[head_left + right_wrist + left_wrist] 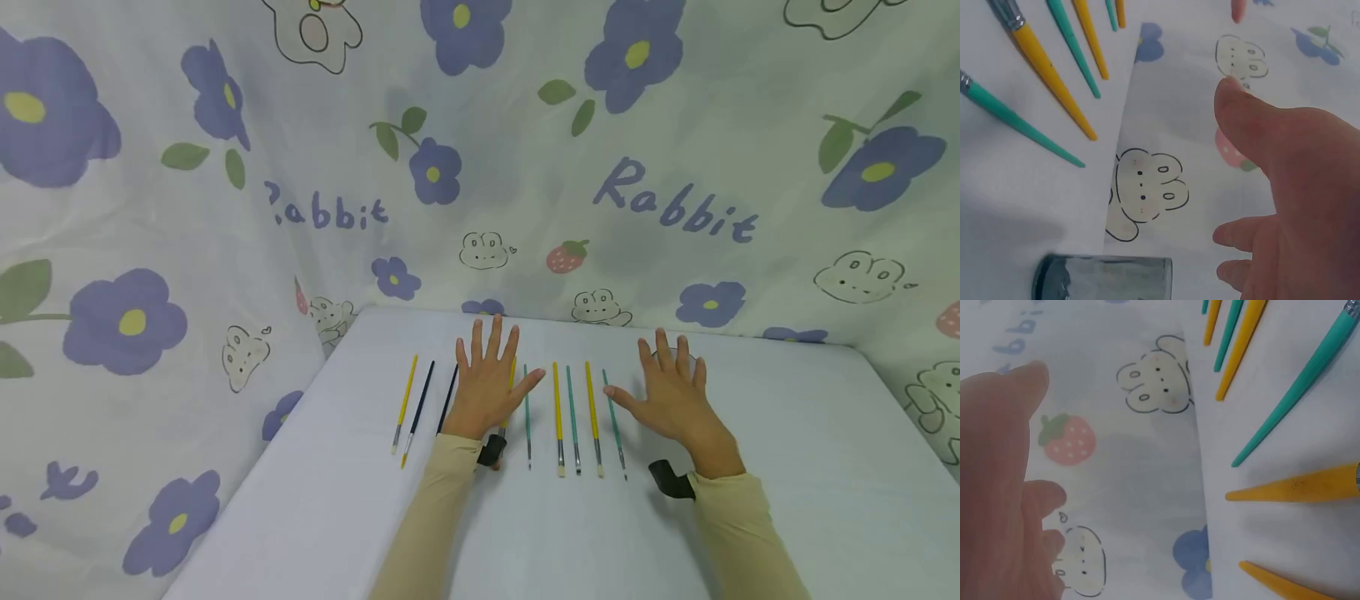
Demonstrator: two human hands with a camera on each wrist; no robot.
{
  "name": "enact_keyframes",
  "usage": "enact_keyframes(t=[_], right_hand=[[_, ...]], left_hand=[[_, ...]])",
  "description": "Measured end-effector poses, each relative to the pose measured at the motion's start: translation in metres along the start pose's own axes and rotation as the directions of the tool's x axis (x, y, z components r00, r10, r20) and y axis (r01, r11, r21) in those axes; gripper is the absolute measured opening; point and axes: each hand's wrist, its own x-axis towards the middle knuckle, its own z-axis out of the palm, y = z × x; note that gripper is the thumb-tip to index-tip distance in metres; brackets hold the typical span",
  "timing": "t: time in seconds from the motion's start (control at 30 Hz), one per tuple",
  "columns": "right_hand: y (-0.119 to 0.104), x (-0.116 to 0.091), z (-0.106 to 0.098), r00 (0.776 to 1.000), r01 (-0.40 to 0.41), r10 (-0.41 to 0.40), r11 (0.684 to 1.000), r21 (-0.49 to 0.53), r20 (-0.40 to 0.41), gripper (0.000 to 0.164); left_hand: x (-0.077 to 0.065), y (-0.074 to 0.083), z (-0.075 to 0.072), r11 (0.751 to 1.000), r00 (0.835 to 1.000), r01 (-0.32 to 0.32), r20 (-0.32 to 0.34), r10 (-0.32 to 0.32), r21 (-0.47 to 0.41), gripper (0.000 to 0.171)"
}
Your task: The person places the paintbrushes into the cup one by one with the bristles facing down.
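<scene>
My left hand is spread above the left part of a row of paintbrushes, hiding parts of some; it holds nothing. My right hand is also spread and holds nothing, with its thumb over the rightmost teal paintbrush. The row mixes yellow brushes, such as the far-left yellow paintbrush, with dark blue ones like the dark blue paintbrush and teal ones. Their bristles point towards me. A clear glass container shows in the right wrist view; in the head view my right hand mostly hides it.
A white cloth covers the table. Behind and to the left hangs a curtain printed with purple flowers, rabbits and strawberries. Dark wrist mounts sit at both of my cuffs.
</scene>
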Motion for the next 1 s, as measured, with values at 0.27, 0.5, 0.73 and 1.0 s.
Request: enact_keyframes(t=[0.27,0.5,0.73,1.0], right_hand=[[0.037,0.004,-0.012,0.995,0.029,-0.013,0.985,0.172,-0.094,0.102],[0.076,0.004,-0.006,0.993,0.006,0.049,0.891,0.455,-0.108,0.101],[0.089,0.007,0.008,0.993,-0.077,0.111,0.822,0.564,-0.026,0.106],[0.098,0.009,0.013,0.984,-0.162,0.172,0.767,0.621,0.045,0.106]], left_hand=[[0.001,-0.001,-0.003,1.000,1.000,0.019,0.016,-0.019,-0.014,0.087],[0.001,-0.002,-0.007,0.998,0.999,0.033,-0.017,-0.034,-0.045,0.086],[0.003,-0.006,-0.009,0.997,0.998,0.067,-0.007,-0.068,-0.039,0.087],[0.005,-0.009,-0.007,0.994,0.997,0.081,0.000,-0.081,-0.067,0.087]])
